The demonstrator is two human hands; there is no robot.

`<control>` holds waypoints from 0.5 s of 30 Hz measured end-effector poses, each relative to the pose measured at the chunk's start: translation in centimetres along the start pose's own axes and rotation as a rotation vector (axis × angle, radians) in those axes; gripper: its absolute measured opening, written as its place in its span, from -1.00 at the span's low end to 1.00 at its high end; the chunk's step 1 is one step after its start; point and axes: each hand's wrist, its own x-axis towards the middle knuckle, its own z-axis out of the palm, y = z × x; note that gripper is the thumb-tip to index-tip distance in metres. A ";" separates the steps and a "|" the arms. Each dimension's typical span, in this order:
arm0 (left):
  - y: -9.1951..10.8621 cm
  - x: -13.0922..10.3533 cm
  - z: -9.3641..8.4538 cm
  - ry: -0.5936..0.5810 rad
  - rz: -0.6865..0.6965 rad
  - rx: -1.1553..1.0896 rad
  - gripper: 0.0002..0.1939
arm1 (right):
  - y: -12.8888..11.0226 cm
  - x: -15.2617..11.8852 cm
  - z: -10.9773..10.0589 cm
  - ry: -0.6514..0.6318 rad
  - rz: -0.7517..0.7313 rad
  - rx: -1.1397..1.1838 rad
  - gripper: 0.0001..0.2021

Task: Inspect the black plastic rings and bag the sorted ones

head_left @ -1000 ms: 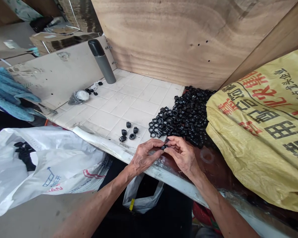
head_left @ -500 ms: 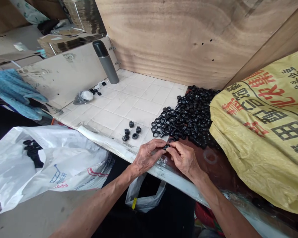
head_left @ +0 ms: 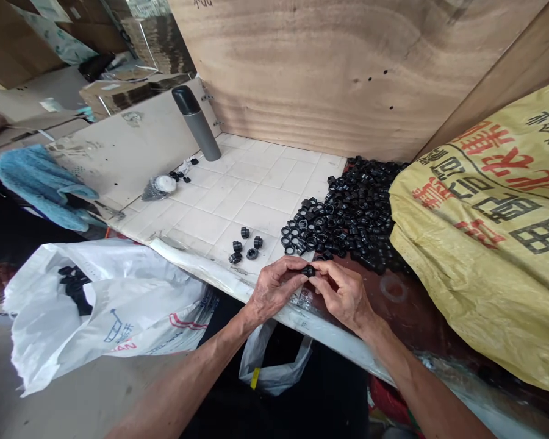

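Observation:
Between my two hands, above the table's front edge, is a small black part (head_left: pixel 308 271). My left hand (head_left: pixel 277 288) pinches it from the left with thumb and fingers, and my right hand (head_left: pixel 343 294) pinches it from the right. Just behind my hands spreads a big pile of black rings (head_left: pixel 357 213), reaching up to the wooden board. Several loose black fittings (head_left: pixel 251 253) lie on the white tiled surface (head_left: pixel 238 195), left of the pile and behind my left hand.
A grey bottle (head_left: pixel 200 131) stands at the back left, near a clear bag (head_left: pixel 159 186). A yellow sack (head_left: pixel 494 244) bulges on the right. An open white bag (head_left: pixel 132 299) with black pieces hangs at the left, and a blue cloth (head_left: pixel 41 183) lies over the side panel.
The view has shifted slightly, so the bags and bottle appear a little lower and further right. My hands remain together, and the black part between them shows more clearly.

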 end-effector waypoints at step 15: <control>0.2 0.1 -0.2 0.007 -0.004 -0.042 -0.83 | -0.2 0.0 -0.1 0.008 0.030 -0.024 -0.87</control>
